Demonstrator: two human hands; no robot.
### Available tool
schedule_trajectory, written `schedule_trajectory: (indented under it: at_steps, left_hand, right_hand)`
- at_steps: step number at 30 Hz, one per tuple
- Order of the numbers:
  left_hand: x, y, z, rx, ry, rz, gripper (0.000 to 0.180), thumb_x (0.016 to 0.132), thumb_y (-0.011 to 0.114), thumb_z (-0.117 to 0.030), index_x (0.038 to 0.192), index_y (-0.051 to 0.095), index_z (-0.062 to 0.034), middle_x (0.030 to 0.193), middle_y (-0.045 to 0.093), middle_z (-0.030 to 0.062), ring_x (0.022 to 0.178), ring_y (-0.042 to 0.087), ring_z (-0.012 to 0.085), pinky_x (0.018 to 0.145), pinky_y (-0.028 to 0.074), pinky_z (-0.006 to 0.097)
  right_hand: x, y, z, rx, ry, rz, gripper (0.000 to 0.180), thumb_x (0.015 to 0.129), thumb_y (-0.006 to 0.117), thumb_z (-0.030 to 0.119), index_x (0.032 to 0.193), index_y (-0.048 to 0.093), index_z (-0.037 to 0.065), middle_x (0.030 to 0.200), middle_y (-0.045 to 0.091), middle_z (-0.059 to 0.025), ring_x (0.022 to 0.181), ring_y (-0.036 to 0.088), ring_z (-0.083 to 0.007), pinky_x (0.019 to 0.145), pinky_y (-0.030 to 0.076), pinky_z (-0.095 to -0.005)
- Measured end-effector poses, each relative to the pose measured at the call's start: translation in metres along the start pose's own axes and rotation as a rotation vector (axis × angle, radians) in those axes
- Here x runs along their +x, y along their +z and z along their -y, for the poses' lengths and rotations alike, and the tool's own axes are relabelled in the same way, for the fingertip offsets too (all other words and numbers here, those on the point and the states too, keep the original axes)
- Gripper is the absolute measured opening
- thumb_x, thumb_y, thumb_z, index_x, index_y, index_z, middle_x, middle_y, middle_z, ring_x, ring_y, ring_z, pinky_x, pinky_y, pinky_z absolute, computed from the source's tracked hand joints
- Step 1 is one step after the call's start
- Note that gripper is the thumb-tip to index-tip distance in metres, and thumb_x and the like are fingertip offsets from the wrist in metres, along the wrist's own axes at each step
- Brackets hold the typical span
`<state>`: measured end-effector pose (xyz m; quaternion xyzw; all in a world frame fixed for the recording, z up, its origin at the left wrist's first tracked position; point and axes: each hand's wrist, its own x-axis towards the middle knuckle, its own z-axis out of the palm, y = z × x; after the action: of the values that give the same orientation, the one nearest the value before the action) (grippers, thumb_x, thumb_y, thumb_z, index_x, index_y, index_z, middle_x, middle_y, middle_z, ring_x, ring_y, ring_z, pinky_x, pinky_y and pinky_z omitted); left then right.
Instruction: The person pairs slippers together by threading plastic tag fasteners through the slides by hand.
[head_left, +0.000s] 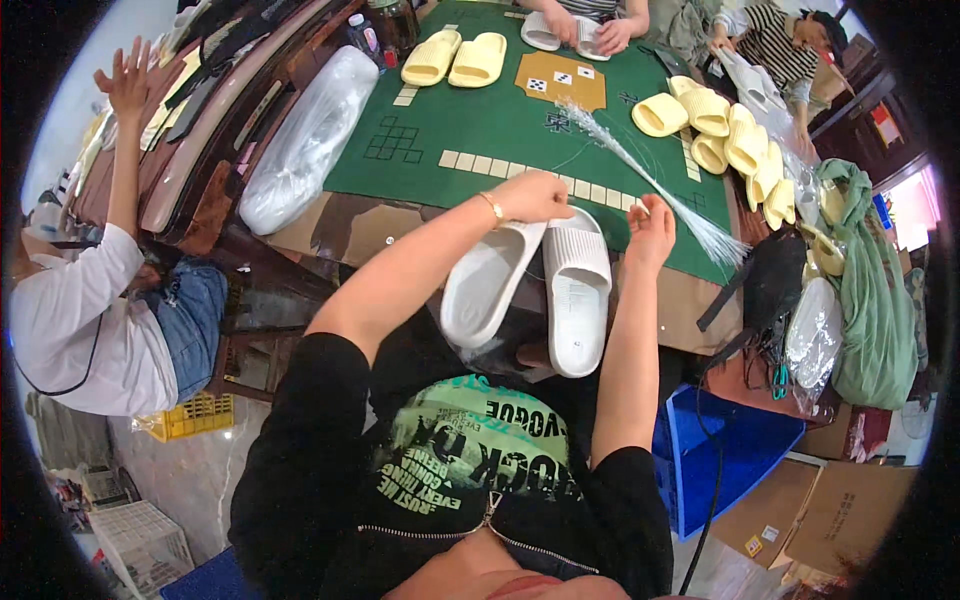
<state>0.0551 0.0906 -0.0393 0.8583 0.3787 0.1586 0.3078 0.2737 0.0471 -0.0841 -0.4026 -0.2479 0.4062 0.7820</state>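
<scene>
A pair of white slide slippers lies side by side at the table's near edge, the left slipper (482, 290) tilted outward and the right slipper (577, 318) pointing toward me. My left hand (535, 197) is closed in a pinch by their toe ends; what it pinches is hidden. Just right of the right slipper, my right hand (651, 232) is raised with its fingertips pinched together, and anything in them is too fine to name. Beyond both hands, a bundle of thin clear plastic strands (650, 175) stretches across the green table top (420, 190).
Pale yellow slippers (745, 140) pile up at the right; another yellow pair (477, 60) sits at the back. A plastic-wrapped bundle (310, 140) lies at left. Across the table a person's hands (590, 35) hold white slippers. A blue bin (715, 450) stands low right.
</scene>
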Motion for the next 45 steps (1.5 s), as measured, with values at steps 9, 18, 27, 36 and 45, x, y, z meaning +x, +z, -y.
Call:
schedule_trajectory:
  at_steps: [9, 18, 27, 36, 45]
  left_hand:
    - [-0.038, 0.004, -0.030, 0.263, 0.132, 0.222, 0.094, 0.057, 0.074, -0.053, 0.131, 0.041, -0.0056, 0.117, 0.051, 0.0195, 0.104, 0.052, 0.0340, 0.089, 0.043, 0.039]
    - [-0.046, -0.026, -0.020, 0.362, 0.069, 0.324, 0.060, 0.065, 0.063, -0.017, 0.122, 0.049, -0.0082, 0.108, 0.054, 0.0191, 0.097, 0.056, 0.0347, 0.083, 0.046, 0.042]
    - [-0.074, -0.154, 0.043, 0.818, -0.325, 0.221, 0.061, 0.062, 0.065, -0.015, 0.121, 0.052, -0.0145, 0.113, 0.052, 0.0143, 0.103, 0.052, 0.0321, 0.089, 0.043, 0.039]
    - [-0.057, -0.077, 0.055, 0.604, 0.053, -0.360, 0.040, 0.072, 0.064, -0.021, 0.110, 0.058, -0.0111, 0.118, 0.052, 0.0121, 0.111, 0.048, 0.0306, 0.093, 0.041, 0.041]
    - [-0.058, 0.046, 0.055, 0.266, 0.048, -0.562, 0.031, 0.077, 0.064, -0.024, 0.103, 0.059, -0.0082, 0.111, 0.054, 0.0080, 0.105, 0.049, 0.0277, 0.089, 0.039, 0.040]
  right_hand:
    - [-0.013, 0.003, -0.041, -0.190, -0.032, -0.029, 0.016, 0.093, 0.048, 0.016, 0.098, 0.055, 0.002, 0.090, 0.059, -0.0056, 0.068, 0.056, -0.0113, 0.059, 0.046, -0.0226]
    - [-0.014, -0.004, -0.048, -0.229, -0.071, -0.025, 0.017, 0.092, 0.048, 0.014, 0.097, 0.055, 0.000, 0.088, 0.059, -0.0060, 0.067, 0.056, -0.0119, 0.059, 0.048, -0.0242]
    - [-0.012, -0.004, -0.045, -0.239, -0.050, -0.010, 0.013, 0.090, 0.050, 0.012, 0.093, 0.057, 0.001, 0.086, 0.059, -0.0049, 0.067, 0.056, -0.0111, 0.060, 0.047, -0.0232]
    - [-0.010, 0.006, -0.041, -0.272, -0.018, -0.035, 0.015, 0.089, 0.051, 0.012, 0.099, 0.054, 0.002, 0.089, 0.057, -0.0051, 0.069, 0.055, -0.0117, 0.061, 0.048, -0.0244]
    - [0.039, -0.002, -0.006, -0.775, -0.390, -0.323, 0.059, 0.072, 0.068, 0.016, 0.119, 0.040, -0.005, 0.116, 0.043, -0.0197, 0.100, 0.048, -0.0245, 0.087, 0.041, -0.0365]
